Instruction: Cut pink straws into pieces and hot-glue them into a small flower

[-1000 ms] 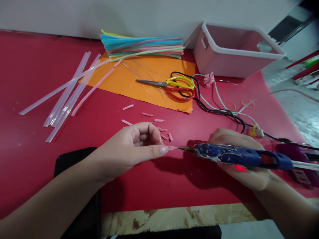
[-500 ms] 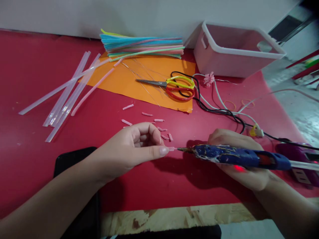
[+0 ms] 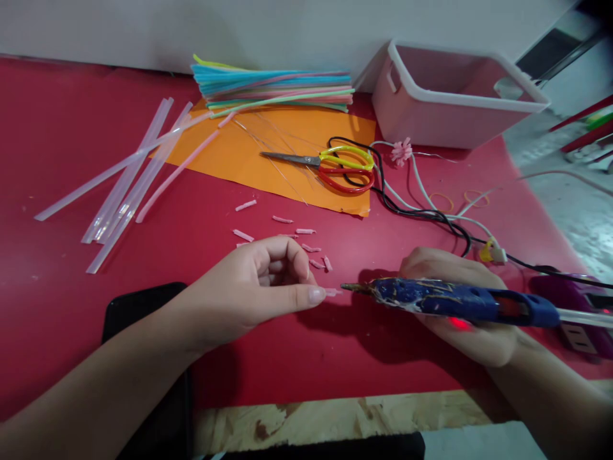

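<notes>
Between thumb and forefinger, my left hand pinches a small pink piece of pipe cleaner, its end sticking out to the right. My right hand is wrapped round a blue hot glue gun with a glue stick in its back end and a red light showing. The gun's dark nozzle points left, close to the tip of the pink piece; whether they touch is hard to tell. Several short pink pipe cleaner pieces lie scattered on the red tabletop beyond my left hand.
Scissors and thin wires rest on an orange sheet. Pipe cleaners lie behind, glue sticks at left. A pink bin, pink fluffy piece and cables are at right. A black phone-like object lies under my left forearm.
The pink piece in my left hand has dropped slightly, and a small gap shows between its tip and the nozzle. My right hand and the glue gun have hardly moved.
</notes>
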Demonstrator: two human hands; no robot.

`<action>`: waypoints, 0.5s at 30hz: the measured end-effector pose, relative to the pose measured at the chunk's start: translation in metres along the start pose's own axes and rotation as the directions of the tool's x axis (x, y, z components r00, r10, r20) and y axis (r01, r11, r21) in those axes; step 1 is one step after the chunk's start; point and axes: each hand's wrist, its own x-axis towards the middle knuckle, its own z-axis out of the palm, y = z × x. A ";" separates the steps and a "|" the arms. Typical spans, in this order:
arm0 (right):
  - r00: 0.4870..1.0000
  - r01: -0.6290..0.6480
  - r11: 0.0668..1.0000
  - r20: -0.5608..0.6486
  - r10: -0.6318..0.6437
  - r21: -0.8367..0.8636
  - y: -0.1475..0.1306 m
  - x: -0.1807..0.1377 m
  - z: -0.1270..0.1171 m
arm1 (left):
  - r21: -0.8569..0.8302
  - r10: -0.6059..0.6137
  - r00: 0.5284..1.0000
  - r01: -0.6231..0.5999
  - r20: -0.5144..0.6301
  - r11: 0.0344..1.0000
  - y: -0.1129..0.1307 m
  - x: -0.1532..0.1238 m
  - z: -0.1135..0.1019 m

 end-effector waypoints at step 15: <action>0.997 -0.043 0.999 0.062 0.043 0.005 -0.001 -0.001 -0.002 | -0.010 0.014 1.000 -0.014 -0.013 1.000 0.002 0.000 0.001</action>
